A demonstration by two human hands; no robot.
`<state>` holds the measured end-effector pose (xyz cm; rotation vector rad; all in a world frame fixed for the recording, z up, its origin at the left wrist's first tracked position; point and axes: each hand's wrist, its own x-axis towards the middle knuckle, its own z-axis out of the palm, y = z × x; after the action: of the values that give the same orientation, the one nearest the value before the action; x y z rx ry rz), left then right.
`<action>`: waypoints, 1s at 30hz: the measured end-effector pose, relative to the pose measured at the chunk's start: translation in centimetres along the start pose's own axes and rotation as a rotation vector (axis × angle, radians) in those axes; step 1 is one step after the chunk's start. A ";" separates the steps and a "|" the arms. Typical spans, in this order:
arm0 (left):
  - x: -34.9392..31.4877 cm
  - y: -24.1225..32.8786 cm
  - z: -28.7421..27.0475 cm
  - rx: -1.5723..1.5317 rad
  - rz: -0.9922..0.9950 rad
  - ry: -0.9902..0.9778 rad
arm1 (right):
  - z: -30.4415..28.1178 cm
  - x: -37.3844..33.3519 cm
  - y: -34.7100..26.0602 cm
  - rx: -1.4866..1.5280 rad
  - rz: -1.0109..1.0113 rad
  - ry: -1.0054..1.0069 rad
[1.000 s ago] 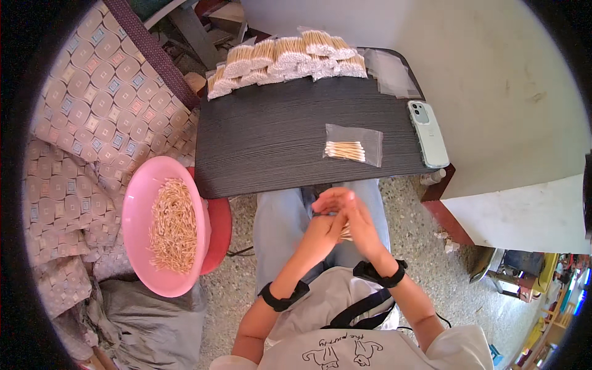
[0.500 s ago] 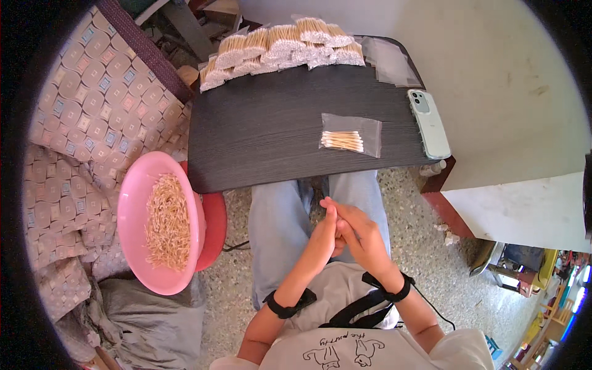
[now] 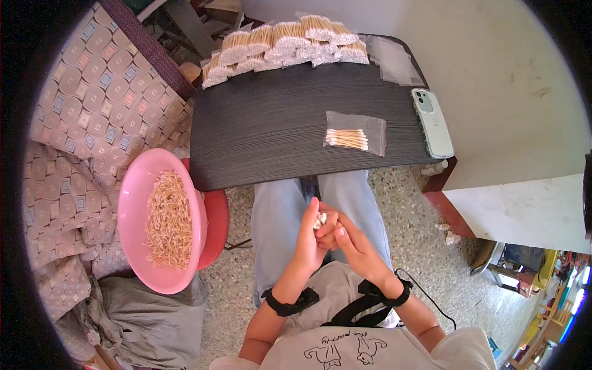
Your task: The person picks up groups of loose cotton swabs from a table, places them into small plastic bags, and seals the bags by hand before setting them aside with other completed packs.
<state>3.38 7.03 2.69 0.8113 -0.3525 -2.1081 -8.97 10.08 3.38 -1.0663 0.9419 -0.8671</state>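
Observation:
Over my lap, my left hand (image 3: pixel 308 239) is closed round a small bunch of cotton swabs (image 3: pixel 320 220); only their white tips show, between thumb and fingers. My right hand (image 3: pixel 361 248) presses against it from the right, fingers curled round the same bunch and partly hidden. On the table lies a clear zip bag (image 3: pixel 376 137) with a small row of cotton swabs (image 3: pixel 347 139) inside. At my left, a pink basin (image 3: pixel 131 216) holds a heap of loose cotton swabs (image 3: pixel 168 222).
Several filled swab bags (image 3: pixel 287 40) are piled along the far edge of the dark table (image 3: pixel 259 123). Flat clear bags (image 3: pixel 394 61) lie at the far right corner, near a phone in a pale case (image 3: pixel 433 126). Beneath the basin is a red stool (image 3: pixel 216 228).
My hands have turned and shifted slightly left, so white swab tips now show between the fingers. The view has moved a little; the things on the table stay put.

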 end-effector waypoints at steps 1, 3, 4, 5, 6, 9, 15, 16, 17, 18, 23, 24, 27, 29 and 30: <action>0.0 0.1 -0.1 -0.001 0.000 0.002 | 0.1 0.1 0.0 -0.011 -0.001 -0.005; 0.1 0.5 -0.3 0.026 -0.014 -0.034 | 0.2 0.1 -0.2 -0.060 0.006 0.001; 0.1 0.5 -0.3 0.024 -0.015 -0.033 | 0.2 0.2 -0.3 -0.110 0.012 0.007; 0.1 0.6 -0.3 0.002 -0.007 -0.012 | 0.3 0.3 -0.5 -0.110 0.012 0.006; 0.1 0.6 -0.3 -0.021 0.001 0.010 | 0.4 0.4 -0.7 -0.132 -0.028 0.042; 0.2 0.8 -1.4 0.017 -0.034 -0.129 | 0.6 0.5 -0.6 -0.228 -0.147 0.128; -0.4 -0.6 -1.4 0.446 -0.144 0.114 | -0.7 0.6 -1.9 -0.798 -0.470 0.190; -0.4 -0.7 -1.3 0.446 -0.144 0.113 | -1.1 0.6 -2.0 -1.022 -0.556 0.139; -0.5 -0.1 -0.3 0.484 -0.103 0.085 | -1.2 0.5 -2.1 -1.023 -0.552 0.142; -0.6 0.2 0.3 0.522 -0.062 0.056 | -1.2 0.4 -2.4 -1.120 -0.584 0.149; -1.1 0.8 0.2 0.510 -0.218 -0.006 | -1.9 -0.5 -1.4 -1.017 -0.332 -0.025; -1.1 0.7 0.2 0.542 -0.215 0.010 | -2.0 -0.5 -1.1 -0.984 -0.373 -0.019; -1.1 0.4 0.1 0.489 -0.269 0.015 | -2.1 -0.2 -1.0 -0.915 -0.453 -0.040; -1.2 0.5 -0.2 0.427 -0.244 -0.071 | -2.1 -0.1 -0.9 -0.879 -0.493 -0.067; -1.2 0.6 -0.3 0.366 -0.219 -0.158 | -2.1 -0.2 -0.8 -0.776 -0.435 -0.029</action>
<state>4.47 7.65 3.28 0.9278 -0.7825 -2.3555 -11.11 9.38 3.76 -1.9990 1.0677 -0.8408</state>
